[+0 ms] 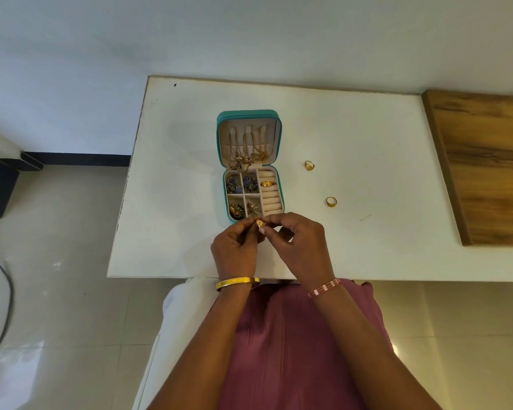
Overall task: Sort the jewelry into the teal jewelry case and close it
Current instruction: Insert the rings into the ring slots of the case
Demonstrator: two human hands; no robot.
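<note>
— Gold ring (260, 223) pinched between both sets of fingertips: left hand (235, 252) and right hand (300, 249) curl round it, just in front of the teal jewelry case (250, 166), which lies open on the white table (353, 250).

— Where should it go?

— Probably the ring rolls (269, 194) on the right side; one ring (267, 183) sits there already. Best to let one hand take it, turn the band edge-on, and press it into a free slot until it sits firm.

— And then?

— Two more rings, the far one (309, 165) and the near one (331, 201), wait on the table to the right, well apart from the case.
</note>
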